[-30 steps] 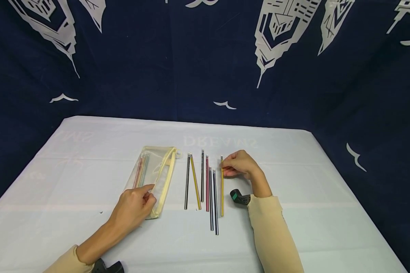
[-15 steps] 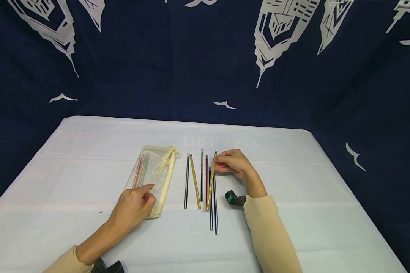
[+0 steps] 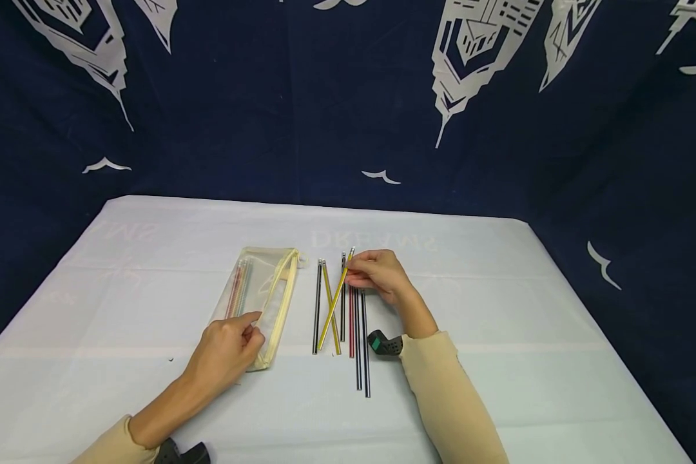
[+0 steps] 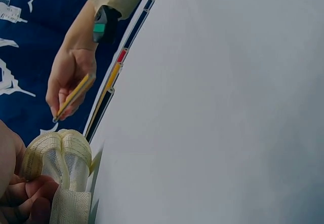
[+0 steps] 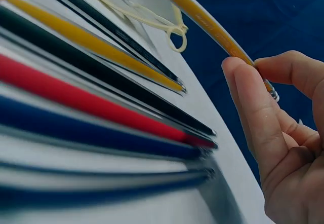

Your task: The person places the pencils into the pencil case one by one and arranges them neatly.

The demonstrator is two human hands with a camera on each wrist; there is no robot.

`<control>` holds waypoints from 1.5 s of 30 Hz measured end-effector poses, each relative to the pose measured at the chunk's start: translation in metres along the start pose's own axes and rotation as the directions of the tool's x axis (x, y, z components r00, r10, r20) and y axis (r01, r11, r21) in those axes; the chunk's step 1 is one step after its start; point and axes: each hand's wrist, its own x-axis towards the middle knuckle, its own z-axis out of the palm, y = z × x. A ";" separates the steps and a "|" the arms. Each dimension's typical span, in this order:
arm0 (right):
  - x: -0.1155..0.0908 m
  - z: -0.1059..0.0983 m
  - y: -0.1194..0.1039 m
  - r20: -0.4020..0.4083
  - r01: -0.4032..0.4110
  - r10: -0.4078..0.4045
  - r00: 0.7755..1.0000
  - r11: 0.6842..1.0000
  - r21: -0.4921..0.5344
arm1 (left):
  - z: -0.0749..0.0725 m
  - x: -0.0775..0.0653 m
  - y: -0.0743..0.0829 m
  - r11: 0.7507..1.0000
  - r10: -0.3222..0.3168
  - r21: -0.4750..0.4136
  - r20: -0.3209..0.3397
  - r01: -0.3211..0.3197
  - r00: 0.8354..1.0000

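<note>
My right hand [image 3: 377, 274] pinches a yellow pencil [image 3: 332, 308] between thumb and fingers near its eraser end. It is held tilted, raised above the row, as the right wrist view shows. My left hand [image 3: 226, 345] grips the zip side of a see-through mesh pencil pouch [image 3: 272, 270] with cream trim; its mouth gapes in the left wrist view. Several pencils [image 3: 241, 283] show inside. Right of the pouch lie a black pencil [image 3: 317, 309], another yellow pencil [image 3: 338, 345], a second black pencil [image 3: 343, 322], a red pencil [image 3: 351, 335] and two dark blue pencils [image 5: 101, 127].
White cloth covers the table [image 3: 470, 399]. A dark blue printed curtain [image 3: 267, 116] hangs behind its far edge. A black wrist device [image 3: 385, 343] sits at my right cuff, another [image 3: 182, 454] at my left. A tiny dark speck [image 3: 171, 359] lies left of my left hand.
My right hand has lifted the yellow pencil from the right end of the row and carried it left across the other pencils, tilting it. My left hand and the pouch have stayed still.
</note>
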 end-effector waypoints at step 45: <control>-0.001 0.080 0.007 0.133 0.011 -0.009 0.991 1.000 -0.013 | 0.001 0.001 -0.002 1.000 -0.013 0.003 -0.006 0.013 1.000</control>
